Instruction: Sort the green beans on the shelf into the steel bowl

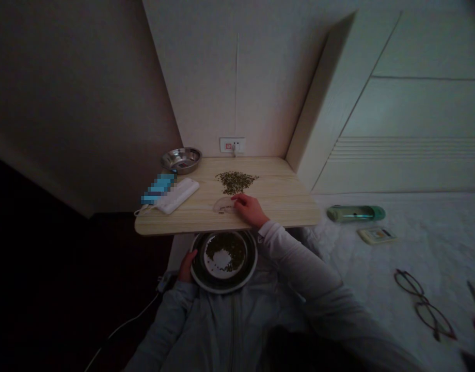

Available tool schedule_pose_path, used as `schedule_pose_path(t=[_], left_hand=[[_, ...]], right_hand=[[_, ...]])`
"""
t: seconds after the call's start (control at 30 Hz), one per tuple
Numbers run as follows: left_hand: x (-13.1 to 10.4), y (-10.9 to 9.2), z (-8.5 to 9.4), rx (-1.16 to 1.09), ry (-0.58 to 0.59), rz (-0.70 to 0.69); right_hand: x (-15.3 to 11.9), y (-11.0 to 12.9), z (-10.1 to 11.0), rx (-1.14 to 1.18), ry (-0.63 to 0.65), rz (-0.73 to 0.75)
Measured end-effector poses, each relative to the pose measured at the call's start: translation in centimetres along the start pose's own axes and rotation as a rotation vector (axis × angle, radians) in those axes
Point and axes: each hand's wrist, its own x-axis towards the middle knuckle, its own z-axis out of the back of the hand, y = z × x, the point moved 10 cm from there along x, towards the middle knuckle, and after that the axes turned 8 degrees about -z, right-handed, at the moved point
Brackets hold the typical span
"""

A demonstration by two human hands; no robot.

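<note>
Greenish bits (236,182) lay on the worktop (287,212); the left hand (187,266) grasped a round dish (223,290); I couldn't tell whether the right hand (252,210) gripped the clear piece (222,205).

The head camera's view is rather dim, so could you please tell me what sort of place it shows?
Probably a bedroom: white quilted bedding spreads at the right, what looks like a panelled headboard rises behind it, and a small wooden table stands alongside.
</note>
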Motion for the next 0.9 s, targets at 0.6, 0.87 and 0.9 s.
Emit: schedule_pose_path(t=[0.6,0.87,0.9], left_hand=[[0.5,1.1,0.3,-0.006,0.002,0.046],[0.1,0.1,-0.3,-0.036,0.024,-0.012],[0.1,0.1,-0.4,-0.037,0.031,-0.015]], right_hand=[[-0.6,0.7,-0.6,-0.029,0.062,0.033],[-1.0,0.7,-1.1,0.033,0.116,-0.007],[-1.0,0.8,-1.1,0.033,0.113,-0.003]])
